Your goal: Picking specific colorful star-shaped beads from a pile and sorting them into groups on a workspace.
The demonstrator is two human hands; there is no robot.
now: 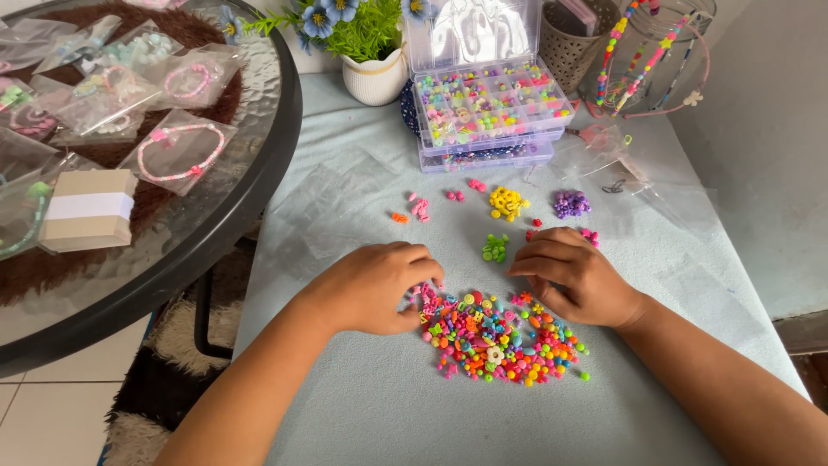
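**Bead Sorting: Hand and Material Positions**

Your left hand (pixel 373 289) rests at centre frame, fingers curled narrow, fingertips touching the pink beads at the left edge of the mixed bead pile (pixel 496 336). Whether a bead is pinched between them cannot be determined. Your right hand (pixel 576 278) lies palm-down at the pile's upper right edge, fingers loosely bent, with no bead visibly held.

Both hands flank the pile, which keeps it within fingertip reach. Above it, separate single-colour groups lie apart on the grey mat (pixel 362 406): yellow beads (pixel 507 203), purple beads (pixel 571 204), green beads (pixel 495 248), pink beads (pixel 419 207). The open compartment box (pixel 492 103) stands at upper centre. Bagged bracelets (pixel 179 154) lie on the glass table (pixel 259 207), upper left.
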